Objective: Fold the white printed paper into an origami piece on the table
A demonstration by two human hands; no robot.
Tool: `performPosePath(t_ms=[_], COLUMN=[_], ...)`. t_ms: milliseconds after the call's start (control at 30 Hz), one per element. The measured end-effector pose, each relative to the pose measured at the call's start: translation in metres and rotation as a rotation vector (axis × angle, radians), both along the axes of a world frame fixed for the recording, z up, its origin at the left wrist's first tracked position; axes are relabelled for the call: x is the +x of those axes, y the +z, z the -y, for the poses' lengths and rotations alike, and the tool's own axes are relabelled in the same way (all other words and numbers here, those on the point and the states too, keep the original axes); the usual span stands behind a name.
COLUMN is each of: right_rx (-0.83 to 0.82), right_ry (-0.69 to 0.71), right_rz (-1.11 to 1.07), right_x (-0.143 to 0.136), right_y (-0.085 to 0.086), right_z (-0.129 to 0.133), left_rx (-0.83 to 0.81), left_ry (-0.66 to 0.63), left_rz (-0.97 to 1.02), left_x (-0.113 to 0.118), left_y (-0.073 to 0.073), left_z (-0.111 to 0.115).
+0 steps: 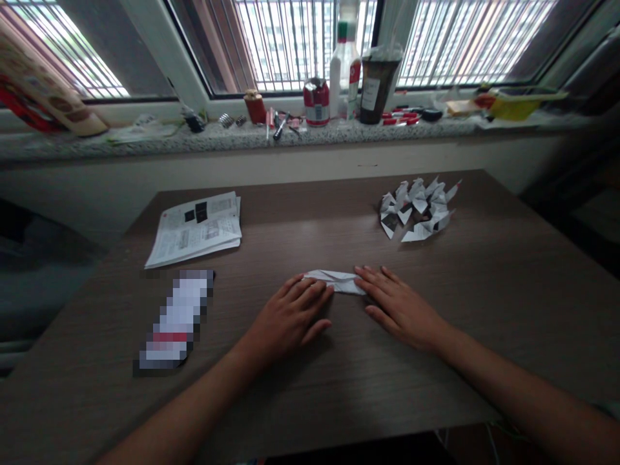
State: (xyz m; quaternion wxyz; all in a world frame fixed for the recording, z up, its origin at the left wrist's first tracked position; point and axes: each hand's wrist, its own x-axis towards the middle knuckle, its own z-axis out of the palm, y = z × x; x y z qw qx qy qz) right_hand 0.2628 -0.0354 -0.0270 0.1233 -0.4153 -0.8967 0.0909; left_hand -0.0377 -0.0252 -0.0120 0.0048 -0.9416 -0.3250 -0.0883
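A narrow folded strip of white paper (341, 281) lies flat near the middle of the brown table. My left hand (295, 313) rests palm down with its fingertips on the paper's left end, the thumb held apart. Across from it, my right hand (400, 302) lies flat, its outstretched fingers on the strip's right end. Both ends of the paper are partly hidden under the fingers. Toward the back right sit several folded paper pieces (419, 206), pointed and arranged in a rough ring.
A stack of printed sheets (198, 229) lies at the table's back left, with a pixelated phone-like object (177, 316) nearer me. Along the granite windowsill (217, 139) behind the table (290, 400) stand a red can (316, 102), a dark drink cup (378, 87) and bottles.
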Motion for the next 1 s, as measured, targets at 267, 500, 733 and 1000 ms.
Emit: performPosePath(t_ms=[267, 500, 733, 1000], right_rx=[0.035, -0.027, -0.093, -0.026], right_ry=[0.064, 0.096, 0.084, 0.017], right_rz=[0.026, -0.093, -0.211, -0.305], right_x=[-0.004, -0.004, -0.003, 0.001], right_y=[0.001, 0.004, 0.011, 0.015], right_z=[0.006, 0.008, 0.002, -0.007], left_rx=[-0.058, -0.098, -0.140, -0.144], left_ry=[0.033, 0.046, 0.048, 0.019], left_rz=[0.019, 0.012, 0.032, 0.050], left_x=[0.000, 0.000, 0.000, 0.001], left_y=[-0.001, 0.001, 0.001, -0.002], left_z=[0.000, -0.001, -0.002, -0.006])
